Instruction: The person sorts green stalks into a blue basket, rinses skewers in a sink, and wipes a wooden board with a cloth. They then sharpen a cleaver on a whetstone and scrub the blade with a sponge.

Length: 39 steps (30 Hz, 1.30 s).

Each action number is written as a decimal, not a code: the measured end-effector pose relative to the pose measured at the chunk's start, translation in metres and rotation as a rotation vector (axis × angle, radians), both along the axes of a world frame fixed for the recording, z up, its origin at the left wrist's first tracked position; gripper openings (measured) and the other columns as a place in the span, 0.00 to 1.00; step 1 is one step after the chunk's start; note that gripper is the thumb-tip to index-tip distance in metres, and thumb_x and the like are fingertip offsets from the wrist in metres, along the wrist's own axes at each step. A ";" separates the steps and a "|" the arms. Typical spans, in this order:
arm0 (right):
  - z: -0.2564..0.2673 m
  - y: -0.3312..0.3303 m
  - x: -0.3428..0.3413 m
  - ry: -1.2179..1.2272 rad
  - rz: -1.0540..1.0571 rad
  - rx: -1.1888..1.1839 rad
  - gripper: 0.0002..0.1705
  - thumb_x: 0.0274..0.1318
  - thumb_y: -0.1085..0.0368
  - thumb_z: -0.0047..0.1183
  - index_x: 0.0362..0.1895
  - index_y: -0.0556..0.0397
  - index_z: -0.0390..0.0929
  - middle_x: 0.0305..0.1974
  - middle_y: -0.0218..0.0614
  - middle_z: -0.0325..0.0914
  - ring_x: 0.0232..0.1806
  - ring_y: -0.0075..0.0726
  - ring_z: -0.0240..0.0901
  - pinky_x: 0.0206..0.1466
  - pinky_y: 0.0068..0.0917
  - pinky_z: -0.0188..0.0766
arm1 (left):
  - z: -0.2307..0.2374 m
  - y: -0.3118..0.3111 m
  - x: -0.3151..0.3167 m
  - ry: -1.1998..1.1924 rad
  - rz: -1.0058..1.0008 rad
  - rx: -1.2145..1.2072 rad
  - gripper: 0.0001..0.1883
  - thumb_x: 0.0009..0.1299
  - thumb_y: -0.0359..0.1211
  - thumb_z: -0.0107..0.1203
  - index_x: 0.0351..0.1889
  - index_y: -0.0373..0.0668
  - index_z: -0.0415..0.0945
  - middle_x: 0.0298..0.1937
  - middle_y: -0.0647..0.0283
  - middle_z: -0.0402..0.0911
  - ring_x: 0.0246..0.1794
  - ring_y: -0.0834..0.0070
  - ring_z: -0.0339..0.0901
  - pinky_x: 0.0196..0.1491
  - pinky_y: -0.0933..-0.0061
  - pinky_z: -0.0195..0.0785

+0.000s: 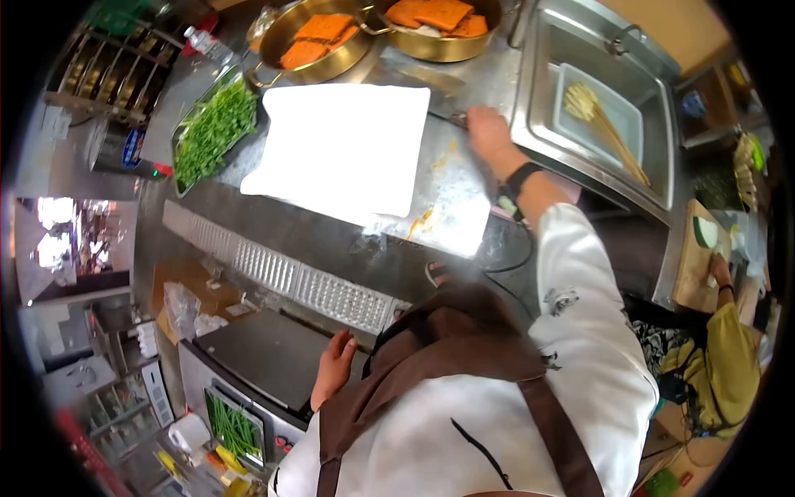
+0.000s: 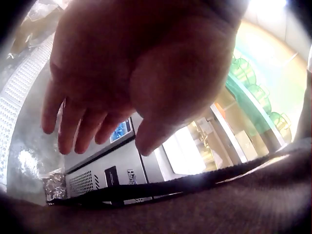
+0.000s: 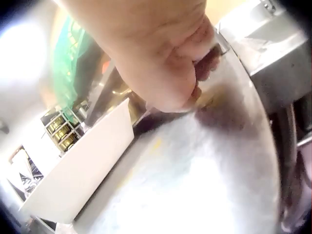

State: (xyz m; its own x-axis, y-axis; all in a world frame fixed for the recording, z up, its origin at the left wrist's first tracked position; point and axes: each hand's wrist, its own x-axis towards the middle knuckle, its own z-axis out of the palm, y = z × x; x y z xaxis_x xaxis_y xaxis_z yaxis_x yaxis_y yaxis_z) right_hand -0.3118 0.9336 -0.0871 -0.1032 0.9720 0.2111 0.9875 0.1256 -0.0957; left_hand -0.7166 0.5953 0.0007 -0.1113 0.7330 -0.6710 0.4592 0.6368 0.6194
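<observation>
My right hand (image 1: 489, 137) is at the counter's back right, beside the sink, with its fingers curled round the handle of a broad-bladed knife. The knife's blade (image 1: 431, 80) extends from the hand toward the pans, low over the steel. In the right wrist view the curled fingers hide most of the handle. A thick white cutting board (image 1: 344, 149) is left of that hand, its side visible as a white slab (image 3: 87, 170) in the right wrist view. My left hand (image 1: 334, 364) hangs by the apron, fingers loosely extended, holding nothing; the left wrist view shows its palm (image 2: 141, 68).
Two brass-coloured pans (image 1: 319, 65) of orange slabs stand at the back. A tray of chopped greens (image 1: 215, 128) and a bottle (image 1: 207, 45) are left. The sink (image 1: 596, 178) holds a white tub with a whisk-like tool. Another person's arm (image 1: 727, 348) is at far right.
</observation>
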 end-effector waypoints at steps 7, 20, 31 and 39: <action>0.017 -0.044 0.067 0.082 -0.080 0.036 0.06 0.47 0.67 0.48 0.31 0.54 0.72 0.32 0.47 0.76 0.37 0.54 0.74 0.39 0.46 0.71 | -0.002 0.068 0.005 -0.029 -0.140 0.136 0.24 0.73 0.40 0.49 0.60 0.32 0.65 0.53 0.53 0.76 0.54 0.69 0.73 0.56 0.72 0.65; -0.012 -0.152 0.085 0.003 -0.198 0.042 0.24 0.42 0.70 0.56 0.50 0.57 0.72 0.42 0.47 0.75 0.46 0.54 0.71 0.51 0.42 0.68 | -0.095 0.198 0.024 -0.337 -0.387 0.536 0.14 0.70 0.36 0.51 0.48 0.37 0.72 0.39 0.63 0.78 0.37 0.78 0.76 0.37 0.75 0.70; -0.009 -0.088 0.032 0.129 0.006 -0.084 0.20 0.46 0.67 0.59 0.44 0.61 0.72 0.38 0.52 0.72 0.44 0.61 0.67 0.47 0.49 0.65 | -0.085 0.086 -0.014 -0.156 0.141 0.210 0.22 0.70 0.44 0.50 0.52 0.36 0.72 0.43 0.59 0.80 0.39 0.74 0.79 0.41 0.73 0.71; 0.008 -0.056 -0.063 0.841 -0.094 -0.607 0.31 0.59 0.41 0.46 0.40 0.61 0.74 0.25 0.47 0.78 0.23 0.47 0.75 0.25 0.36 0.69 | -0.079 -0.027 -0.035 -0.315 0.709 0.081 0.19 0.70 0.37 0.51 0.53 0.33 0.72 0.42 0.59 0.79 0.40 0.74 0.78 0.42 0.74 0.71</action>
